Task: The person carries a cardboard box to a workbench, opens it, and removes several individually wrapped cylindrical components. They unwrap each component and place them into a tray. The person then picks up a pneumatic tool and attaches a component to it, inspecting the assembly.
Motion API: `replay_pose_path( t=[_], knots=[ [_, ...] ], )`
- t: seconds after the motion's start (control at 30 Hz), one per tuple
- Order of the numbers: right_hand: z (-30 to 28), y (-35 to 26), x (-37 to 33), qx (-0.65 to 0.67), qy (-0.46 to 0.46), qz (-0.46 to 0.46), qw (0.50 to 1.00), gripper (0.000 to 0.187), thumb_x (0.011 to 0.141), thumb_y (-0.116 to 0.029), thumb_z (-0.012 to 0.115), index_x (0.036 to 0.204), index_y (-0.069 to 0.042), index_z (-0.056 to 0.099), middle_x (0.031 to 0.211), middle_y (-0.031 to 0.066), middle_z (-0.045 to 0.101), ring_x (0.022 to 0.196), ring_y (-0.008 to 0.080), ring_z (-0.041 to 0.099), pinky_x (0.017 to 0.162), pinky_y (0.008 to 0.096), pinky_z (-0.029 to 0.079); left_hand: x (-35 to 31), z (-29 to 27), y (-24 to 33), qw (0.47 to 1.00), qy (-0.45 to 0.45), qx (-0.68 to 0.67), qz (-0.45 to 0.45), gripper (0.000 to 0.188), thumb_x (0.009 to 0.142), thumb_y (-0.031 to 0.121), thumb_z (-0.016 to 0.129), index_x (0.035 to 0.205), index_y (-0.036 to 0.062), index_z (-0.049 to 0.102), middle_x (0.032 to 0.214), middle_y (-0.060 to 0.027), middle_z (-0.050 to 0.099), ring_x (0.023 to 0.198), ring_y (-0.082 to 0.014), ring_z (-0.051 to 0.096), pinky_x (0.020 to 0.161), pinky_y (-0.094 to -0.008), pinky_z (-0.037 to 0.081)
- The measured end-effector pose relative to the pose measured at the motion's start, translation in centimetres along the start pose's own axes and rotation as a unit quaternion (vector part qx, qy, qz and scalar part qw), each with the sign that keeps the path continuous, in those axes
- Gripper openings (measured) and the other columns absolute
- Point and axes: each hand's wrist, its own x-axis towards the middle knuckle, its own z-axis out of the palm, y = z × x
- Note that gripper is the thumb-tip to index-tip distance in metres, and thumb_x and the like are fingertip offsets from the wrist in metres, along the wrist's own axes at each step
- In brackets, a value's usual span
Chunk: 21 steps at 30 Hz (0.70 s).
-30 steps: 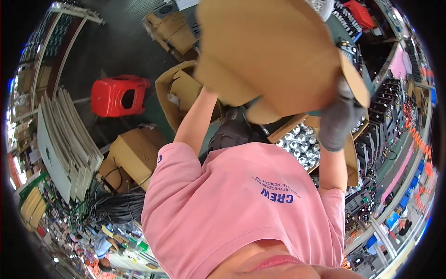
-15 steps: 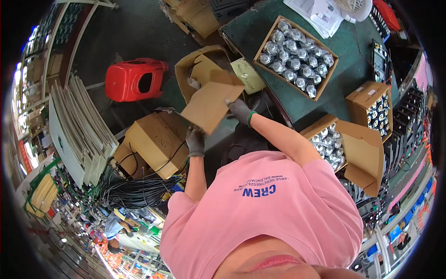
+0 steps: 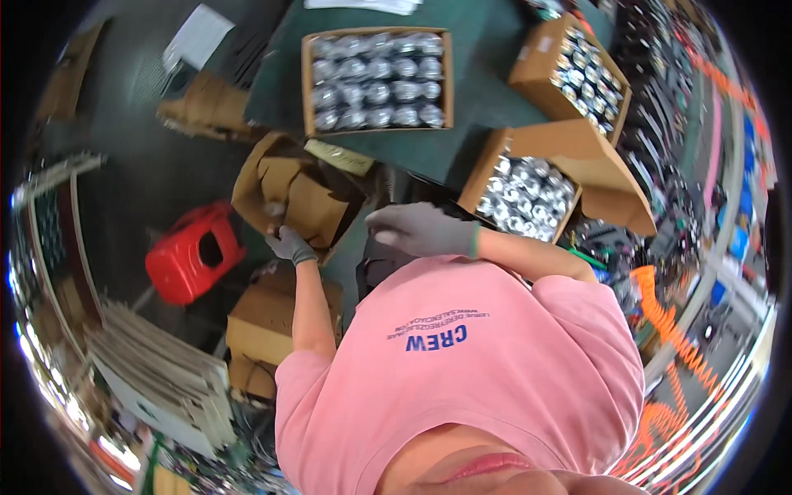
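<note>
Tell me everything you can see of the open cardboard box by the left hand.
The open cardboard box is plain brown, its open top facing up. Brown cardboard pieces lie inside. It sits beside the green table, near its corner. The gloved left hand is at the box's near edge; whether it grips the box is unclear.

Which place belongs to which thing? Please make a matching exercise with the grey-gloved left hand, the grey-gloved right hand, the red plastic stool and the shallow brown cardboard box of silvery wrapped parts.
Things
1. Grey-gloved left hand
2. Grey-gloved right hand
3. Red plastic stool
4. Shallow brown cardboard box of silvery wrapped parts

Places
A. On the dark floor
B. On the green table
C. Near the picture's middle, just above the pink shirt
D. At the edge of the open brown cardboard carton

Right pairs: 1-D, 2-C, 3-A, 4-B
</note>
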Motion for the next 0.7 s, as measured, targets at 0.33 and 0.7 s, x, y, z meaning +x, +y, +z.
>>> replay_pose_path(
  t=[0.33, 0.7],
  knots=[
    [-15.9, -5.7, -19.1, -0.575, 0.457, 0.104, 0.671, 0.091, 0.063, -0.038, 0.081, 0.142, -0.017, 0.041, 0.14, 0.005, 0.048, 0.12, 0.027, 0.05, 0.097, 0.0437, 0.038, -30.7, 14.8, 30.2, 0.469, -0.608, -0.061, 0.638, 0.027, 0.086, 0.016, 0.056, 0.112, 0.0084, 0.059, 0.116, -0.0117, 0.058, 0.113, -0.0291, 0.054, 0.098, -0.0414, 0.043],
    [-25.9, 1.7, -17.9, -0.605, 0.413, 0.198, 0.651, 0.073, 0.074, -0.036, 0.074, 0.138, -0.016, 0.045, 0.129, 0.0077, 0.058, 0.114, 0.028, 0.057, 0.092, 0.0439, 0.045, -39.2, 20.8, 25.3, 0.41, -0.507, 0.119, 0.749, 0.055, 0.09, 0.039, 0.051, 0.132, 0.0034, 0.052, 0.141, -0.016, 0.046, 0.134, -0.0324, 0.037, 0.112, -0.0542, 0.02]
  ],
)
